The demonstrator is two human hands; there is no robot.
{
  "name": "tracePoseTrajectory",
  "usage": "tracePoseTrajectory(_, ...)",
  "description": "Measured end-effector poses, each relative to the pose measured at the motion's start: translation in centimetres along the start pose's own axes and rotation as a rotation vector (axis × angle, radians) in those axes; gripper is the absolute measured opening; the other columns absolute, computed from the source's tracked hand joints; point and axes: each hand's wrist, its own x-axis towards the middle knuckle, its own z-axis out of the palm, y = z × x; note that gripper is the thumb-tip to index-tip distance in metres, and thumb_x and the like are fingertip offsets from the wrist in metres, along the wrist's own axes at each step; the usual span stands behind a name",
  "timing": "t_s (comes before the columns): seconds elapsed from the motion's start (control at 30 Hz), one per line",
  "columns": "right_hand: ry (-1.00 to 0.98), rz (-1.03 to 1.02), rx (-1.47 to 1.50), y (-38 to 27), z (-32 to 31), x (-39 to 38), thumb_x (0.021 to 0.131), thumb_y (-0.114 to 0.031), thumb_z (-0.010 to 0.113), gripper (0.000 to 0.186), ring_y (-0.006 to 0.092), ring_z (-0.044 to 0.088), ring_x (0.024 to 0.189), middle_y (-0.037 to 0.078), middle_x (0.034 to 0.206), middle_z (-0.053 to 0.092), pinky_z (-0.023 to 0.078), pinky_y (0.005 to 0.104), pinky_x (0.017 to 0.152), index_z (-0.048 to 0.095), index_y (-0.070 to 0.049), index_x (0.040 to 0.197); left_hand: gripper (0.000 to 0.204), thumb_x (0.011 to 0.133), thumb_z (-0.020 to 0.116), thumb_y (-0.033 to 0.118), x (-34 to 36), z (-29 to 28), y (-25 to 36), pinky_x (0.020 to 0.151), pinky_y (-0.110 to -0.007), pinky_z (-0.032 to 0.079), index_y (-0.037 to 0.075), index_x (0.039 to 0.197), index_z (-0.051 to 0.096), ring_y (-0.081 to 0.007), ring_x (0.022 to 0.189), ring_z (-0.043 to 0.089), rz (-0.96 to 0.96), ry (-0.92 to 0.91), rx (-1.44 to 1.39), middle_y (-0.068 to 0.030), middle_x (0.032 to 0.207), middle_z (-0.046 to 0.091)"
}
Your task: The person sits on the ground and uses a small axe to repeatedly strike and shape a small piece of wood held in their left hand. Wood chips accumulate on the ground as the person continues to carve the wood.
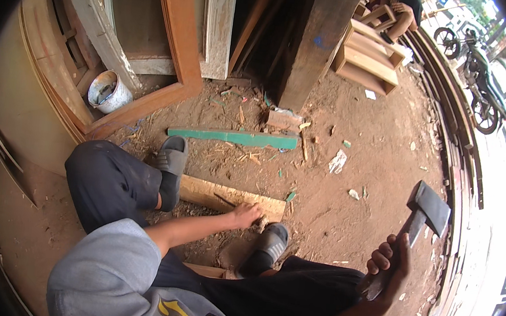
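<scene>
A pale wooden board (204, 192) lies on the ground between my sandalled feet. My left hand (246, 215) is closed at the board's right part, its fingers curled down. A thin dark strip (224, 200) runs along the wood to the left of the fingers; I cannot tell whether it is held. What the fingers grip is hidden. Out to the right, my right hand (390, 264) is wrapped around the handle of a hatchet (430, 207). Its dark metal head points up, raised well away from the board.
Beyond the board lies a green-painted wooden strip (233, 137). Wood chips litter the dirt. A white bucket (109, 93) stands by leaning frames (176, 99) at left. Further off are a wooden post (317, 45), a shelf unit (369, 59), a seated person and a motorcycle (479, 76).
</scene>
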Motion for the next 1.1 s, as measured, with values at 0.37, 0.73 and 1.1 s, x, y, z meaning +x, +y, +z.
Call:
tracePoseTrajectory(0.37, -0.137, 0.034, 0.155, 0.5, 0.5, -0.1, 0.086, -0.028, 0.052, 0.025, 0.0041, 0.041, 0.043, -0.002, 0.060, 0.042, 0.037, 0.0192, 0.037, 0.047, -0.004, 0.085, 0.029, 0.066, 0.056, 0.004, -0.6, 0.0, -0.1, 0.067, -0.038, 0.050, 0.008, 0.095, 0.055, -0.0289, 0.080, 0.060, 0.097, 0.007, 0.170, -0.0162, 0.099, 0.053)
tracePoseTrajectory(0.73, -0.164, 0.027, 0.161, 0.6, 0.1, -0.6, 0.084, -0.030, 0.054, 0.026, 0.0061, 0.040, 0.047, -0.001, 0.062, 0.040, 0.034, 0.0203, 0.040, 0.046, -0.005, 0.083, 0.027, 0.066, 0.056, 0.009, 0.1, -0.1, -0.3, 0.067, -0.042, 0.049, 0.005, 0.093, 0.056, -0.0317, 0.081, 0.060, -0.030, -0.030, 0.122, -0.0166, 0.091, 0.057)
tracePoseTrajectory(1.1, -0.160, 0.030, 0.178, 0.5, -0.1, 0.5, 0.084, -0.029, 0.055, 0.026, 0.0068, 0.039, 0.048, 0.000, 0.063, 0.039, 0.032, 0.0208, 0.042, 0.046, -0.005, 0.084, 0.034, 0.070, 0.055, 0.007, 0.0, -2.2, -0.6, 0.071, -0.042, 0.048, 0.006, 0.104, 0.049, -0.0308, 0.085, 0.060, -0.128, 0.016, 0.047, -0.0152, 0.092, 0.058)
